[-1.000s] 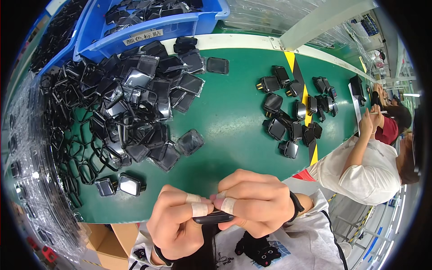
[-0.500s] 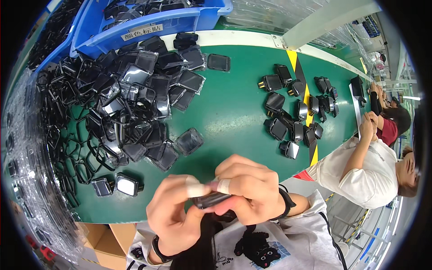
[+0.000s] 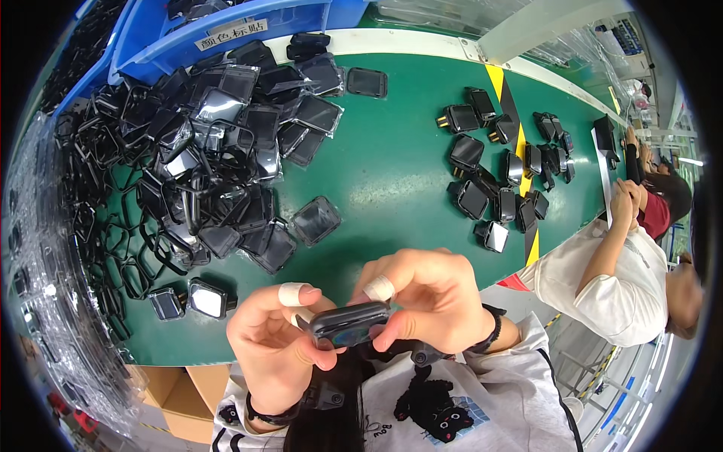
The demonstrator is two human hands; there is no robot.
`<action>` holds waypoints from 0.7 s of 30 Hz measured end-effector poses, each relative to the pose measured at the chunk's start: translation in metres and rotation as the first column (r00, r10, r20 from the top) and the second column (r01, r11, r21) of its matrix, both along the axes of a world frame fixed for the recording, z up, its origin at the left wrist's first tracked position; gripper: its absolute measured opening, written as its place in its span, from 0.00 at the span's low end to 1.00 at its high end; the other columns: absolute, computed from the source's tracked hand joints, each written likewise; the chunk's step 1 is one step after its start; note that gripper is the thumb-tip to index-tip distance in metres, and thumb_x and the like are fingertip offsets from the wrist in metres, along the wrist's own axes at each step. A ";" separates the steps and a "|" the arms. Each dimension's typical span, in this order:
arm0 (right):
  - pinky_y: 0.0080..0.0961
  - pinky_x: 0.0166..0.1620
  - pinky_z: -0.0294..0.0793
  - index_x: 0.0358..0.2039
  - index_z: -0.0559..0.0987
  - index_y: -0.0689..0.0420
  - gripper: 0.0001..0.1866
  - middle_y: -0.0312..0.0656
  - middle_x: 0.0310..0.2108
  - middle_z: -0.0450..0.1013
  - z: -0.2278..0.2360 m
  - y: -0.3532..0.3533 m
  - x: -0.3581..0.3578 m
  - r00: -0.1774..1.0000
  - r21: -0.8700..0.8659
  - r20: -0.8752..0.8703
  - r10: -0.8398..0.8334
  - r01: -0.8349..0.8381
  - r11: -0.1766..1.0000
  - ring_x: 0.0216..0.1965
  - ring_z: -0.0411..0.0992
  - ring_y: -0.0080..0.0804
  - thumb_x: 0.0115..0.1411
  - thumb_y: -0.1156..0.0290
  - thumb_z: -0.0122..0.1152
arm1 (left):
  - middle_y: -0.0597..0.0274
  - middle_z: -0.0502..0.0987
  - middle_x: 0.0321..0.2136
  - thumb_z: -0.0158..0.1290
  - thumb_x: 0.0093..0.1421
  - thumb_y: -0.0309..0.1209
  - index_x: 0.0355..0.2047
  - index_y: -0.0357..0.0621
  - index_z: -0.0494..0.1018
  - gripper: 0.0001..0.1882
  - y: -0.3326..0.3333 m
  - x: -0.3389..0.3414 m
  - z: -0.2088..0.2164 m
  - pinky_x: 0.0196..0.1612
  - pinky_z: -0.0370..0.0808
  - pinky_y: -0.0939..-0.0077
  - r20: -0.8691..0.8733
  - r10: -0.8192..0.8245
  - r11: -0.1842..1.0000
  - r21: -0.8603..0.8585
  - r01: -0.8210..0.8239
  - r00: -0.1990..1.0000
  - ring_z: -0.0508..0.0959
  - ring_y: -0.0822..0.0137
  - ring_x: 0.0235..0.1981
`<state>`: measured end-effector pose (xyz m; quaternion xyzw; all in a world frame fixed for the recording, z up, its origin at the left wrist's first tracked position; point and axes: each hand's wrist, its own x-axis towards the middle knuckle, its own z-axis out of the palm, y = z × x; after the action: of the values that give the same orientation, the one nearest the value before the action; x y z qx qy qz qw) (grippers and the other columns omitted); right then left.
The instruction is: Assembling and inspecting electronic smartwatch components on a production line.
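Above the near edge of the green table I hold a small black device (image 3: 350,322) with rounded corners, tilted so its thick side shows. My left hand (image 3: 273,331) pinches its left end between thumb and fingers. At the other end, my right hand (image 3: 433,301) grips it with thumb below and index finger on top. White tape wraps fingers of both hands. To the left of my left hand lie two black square units, one with a bright reflecting face (image 3: 207,299) and one with a dark face (image 3: 166,303). A dark panel in clear film (image 3: 316,220) lies just beyond my hands.
Black frames and film-wrapped panels make a big pile (image 3: 218,151) at left, before a blue bin (image 3: 218,38). Several black units (image 3: 467,153) stand at right around a yellow-black tape line (image 3: 521,143). A co-worker in white (image 3: 625,282) sits at right.
The device has turned so that its long side shows more plainly, and my fingers have spread further apart around it. My left hand has shifted slightly left.
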<state>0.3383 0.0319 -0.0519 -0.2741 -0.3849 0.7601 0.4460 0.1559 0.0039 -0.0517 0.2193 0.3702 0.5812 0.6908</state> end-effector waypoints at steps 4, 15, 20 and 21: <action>0.30 0.38 0.73 0.41 0.74 0.64 0.16 0.51 0.36 0.74 -0.002 -0.002 0.001 0.999 -0.016 -0.024 0.042 -0.043 0.999 0.39 0.73 0.37 0.50 0.86 0.66 | 0.52 0.76 0.29 0.66 0.49 0.29 0.38 0.31 0.70 0.21 0.000 -0.001 -0.001 0.25 0.77 0.81 0.004 -0.004 0.999 -0.036 0.004 1.000 0.76 0.71 0.23; 0.33 0.37 0.79 0.38 0.78 0.66 0.16 0.53 0.38 0.75 0.014 0.008 0.004 0.861 0.441 0.494 -0.122 -0.126 0.889 0.36 0.78 0.47 0.48 0.79 0.70 | 0.55 0.73 0.32 0.62 0.50 0.20 0.35 0.34 0.74 0.13 0.002 -0.004 0.000 0.34 0.76 0.77 -0.507 0.100 0.955 0.289 0.060 0.856 0.77 0.65 0.31; 0.26 0.28 0.82 0.33 0.79 0.68 0.13 0.54 0.35 0.74 0.018 -0.003 -0.002 0.785 0.717 0.488 -0.382 -0.111 0.688 0.30 0.78 0.40 0.45 0.84 0.68 | 0.52 0.73 0.31 0.53 0.47 0.11 0.33 0.35 0.75 0.12 0.001 -0.003 0.016 0.28 0.78 0.73 -0.669 0.122 0.880 0.415 0.232 0.733 0.79 0.56 0.31; 0.26 0.26 0.81 0.32 0.78 0.68 0.12 0.54 0.35 0.74 0.019 -0.007 -0.001 0.798 0.706 0.488 -0.354 -0.122 0.698 0.28 0.78 0.39 0.45 0.84 0.68 | 0.52 0.73 0.31 0.53 0.47 0.11 0.33 0.35 0.75 0.12 -0.001 -0.004 0.013 0.28 0.78 0.73 -0.673 0.119 0.881 0.411 0.235 0.730 0.79 0.56 0.31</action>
<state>0.3369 0.0249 -0.0329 -0.3291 -0.7450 0.3970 0.4231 0.1521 0.0025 -0.0388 0.5885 0.4377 0.5090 0.4506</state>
